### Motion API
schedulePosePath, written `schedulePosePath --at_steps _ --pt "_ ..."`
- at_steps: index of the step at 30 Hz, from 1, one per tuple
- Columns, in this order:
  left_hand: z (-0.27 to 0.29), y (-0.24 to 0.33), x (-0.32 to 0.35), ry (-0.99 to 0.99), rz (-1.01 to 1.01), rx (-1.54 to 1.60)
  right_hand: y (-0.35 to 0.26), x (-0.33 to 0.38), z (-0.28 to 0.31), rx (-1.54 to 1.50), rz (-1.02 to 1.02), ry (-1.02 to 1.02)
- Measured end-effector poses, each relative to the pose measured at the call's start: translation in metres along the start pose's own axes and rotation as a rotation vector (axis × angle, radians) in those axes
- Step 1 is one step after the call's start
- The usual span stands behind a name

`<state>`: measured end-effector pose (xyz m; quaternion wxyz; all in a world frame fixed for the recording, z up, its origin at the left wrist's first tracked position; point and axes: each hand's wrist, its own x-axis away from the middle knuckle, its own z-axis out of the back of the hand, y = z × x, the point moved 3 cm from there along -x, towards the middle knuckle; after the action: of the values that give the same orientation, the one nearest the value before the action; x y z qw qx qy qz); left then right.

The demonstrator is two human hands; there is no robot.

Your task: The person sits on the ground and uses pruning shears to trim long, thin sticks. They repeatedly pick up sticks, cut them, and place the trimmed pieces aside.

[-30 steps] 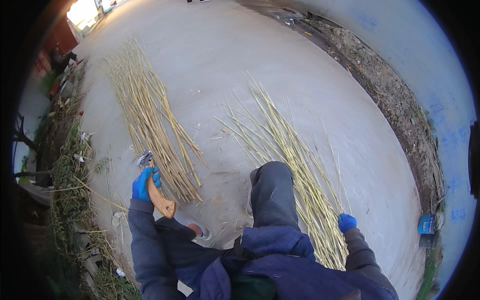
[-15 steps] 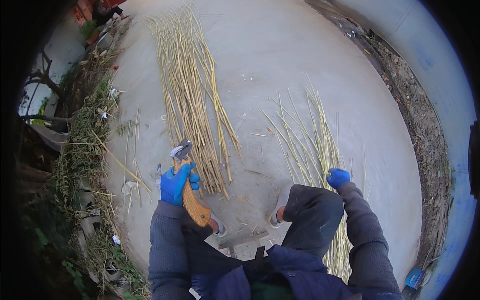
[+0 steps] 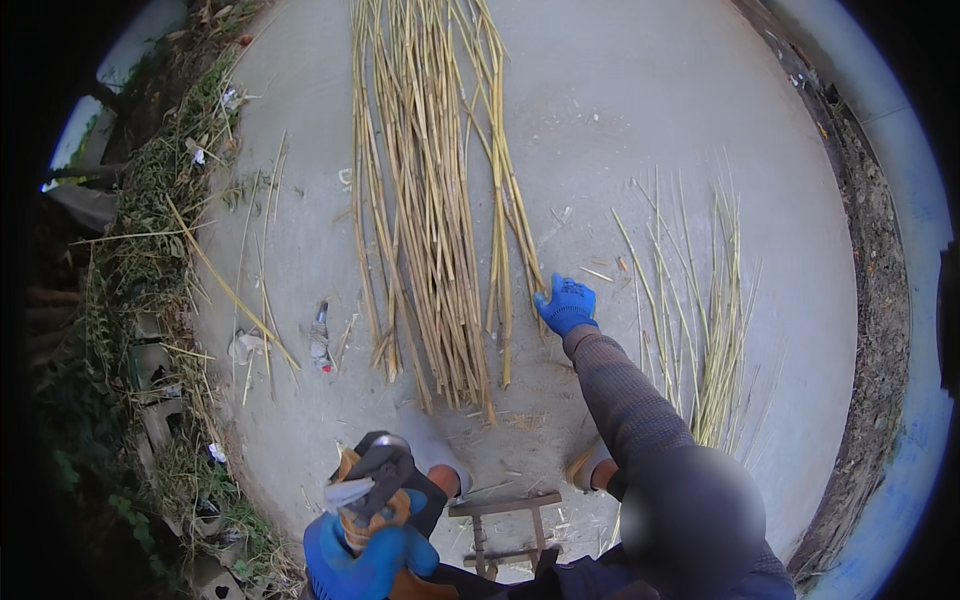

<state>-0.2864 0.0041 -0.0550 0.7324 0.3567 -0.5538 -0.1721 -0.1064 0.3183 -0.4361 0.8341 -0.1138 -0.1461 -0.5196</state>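
My left hand [image 3: 370, 560], in a blue work glove, is closed round the handle of wooden-handled pruning shears [image 3: 375, 480]. The metal jaws point up and away from my lap. My right hand [image 3: 568, 305], also blue-gloved, reaches forward to the near right end of a loose pile of long, thin bamboo stalks [image 3: 430, 220]. Its fingers close on the butt of the outermost bamboo stalk [image 3: 520, 225]; the fingertips are partly hidden. A second pile of thinner, greener stalks [image 3: 725, 330] lies to the right of my right forearm.
A low wooden stool frame [image 3: 505, 503] stands between my feet on the concrete floor [image 3: 620, 120]. Left of the pile lie a small bottle-shaped object [image 3: 320, 338] and a few loose stalks [image 3: 240, 300]. Weeds [image 3: 150, 230] edge the left side; a pale blue wall [image 3: 915, 180] curves along the right.
My right hand has left the greener stalks on the right and moved left to the larger pile's end. My left hand has drawn the shears back toward my lap. The view has tilted down.
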Motion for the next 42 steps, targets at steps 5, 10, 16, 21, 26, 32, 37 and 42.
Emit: schedulePosePath --at_steps 5,10,16,21,26,32,37,42 --pt "0.003 0.007 -0.006 0.211 0.143 0.224 -0.023 -0.045 -0.03 0.037 -0.025 0.101" --pt "0.006 0.017 -0.019 0.229 0.124 0.236 -0.004 -0.054 -0.037 -0.18 -0.007 0.086" --pt "0.0 0.022 -0.005 0.144 0.094 0.225 0.034 0.01 0.011 -0.353 0.083 -0.004" --pt "0.005 -0.001 -0.001 0.087 -0.176 0.258 0.043 0.095 0.1 -0.888 0.097 -0.39" --pt "0.013 -0.014 0.002 0.078 -0.233 0.371 0.044 0.233 0.243 -1.272 0.373 -0.757" --pt "0.022 -0.016 -0.007 0.123 -0.35 0.377 0.037 0.398 0.303 -1.812 0.307 -0.892" --pt "0.02 -0.028 -0.028 0.056 -0.32 0.422 0.031 0.4 0.313 -1.906 0.278 -0.452" --pt "0.021 -0.036 -0.046 0.073 -0.376 0.447 0.061 0.467 0.359 -1.37 0.399 -0.27"
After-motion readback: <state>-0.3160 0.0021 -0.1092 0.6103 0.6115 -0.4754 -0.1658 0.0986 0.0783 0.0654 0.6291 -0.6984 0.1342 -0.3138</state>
